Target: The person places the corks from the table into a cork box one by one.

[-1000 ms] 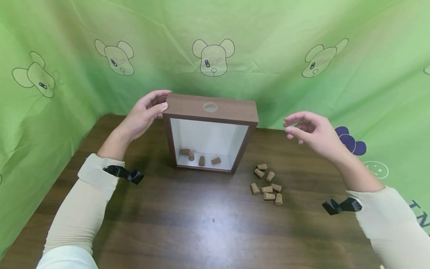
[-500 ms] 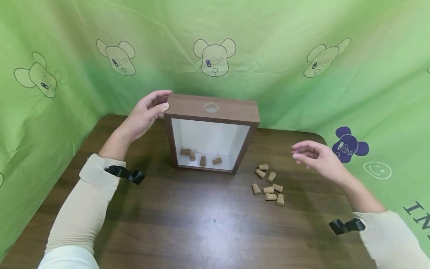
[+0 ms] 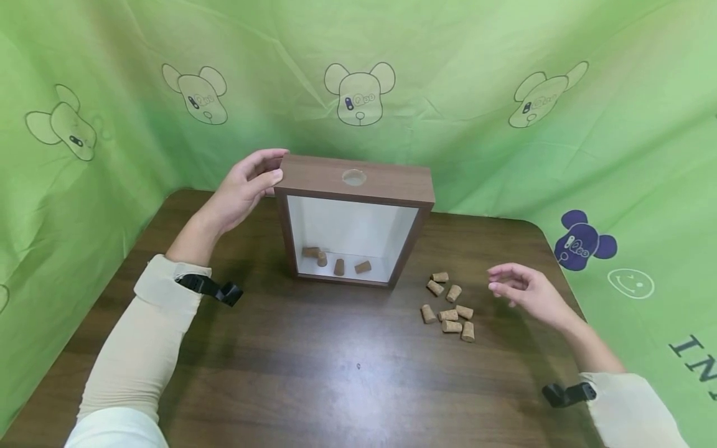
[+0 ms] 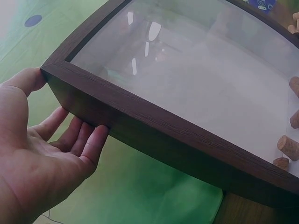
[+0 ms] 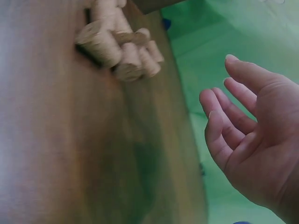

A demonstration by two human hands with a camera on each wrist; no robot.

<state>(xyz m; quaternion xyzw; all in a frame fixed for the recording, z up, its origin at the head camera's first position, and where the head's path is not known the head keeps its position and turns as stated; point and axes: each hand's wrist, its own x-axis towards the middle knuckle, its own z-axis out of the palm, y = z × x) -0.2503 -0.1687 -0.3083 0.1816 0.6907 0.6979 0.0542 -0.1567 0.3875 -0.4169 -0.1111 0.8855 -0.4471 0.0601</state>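
Note:
A brown wooden shadow box point(image 3: 358, 180) with a clear front stands upright, a round hole in its top. Several corks point(image 3: 339, 267) lie inside on its white floor. My left hand point(image 3: 238, 190) grips the box at its upper left corner; in the left wrist view the thumb point(image 4: 29, 80) is at one edge and fingers point(image 4: 96, 142) touch the opposite edge of the side. Right of the box, several loose corks point(image 3: 449, 315) lie on the table. My right hand point(image 3: 529, 292) hovers to their right, fingers loosely bent, holding nothing.
The brown wooden table point(image 3: 313, 373) carries the box and corks. A green printed cloth point(image 3: 448, 93) hangs behind the table and along both sides. Black wrist straps with small mounts point(image 3: 215, 289) sit on both sleeves.
My right hand has come down from beside the box's top right to near the loose corks. The left hand keeps its grip, and the box and corks stay in place.

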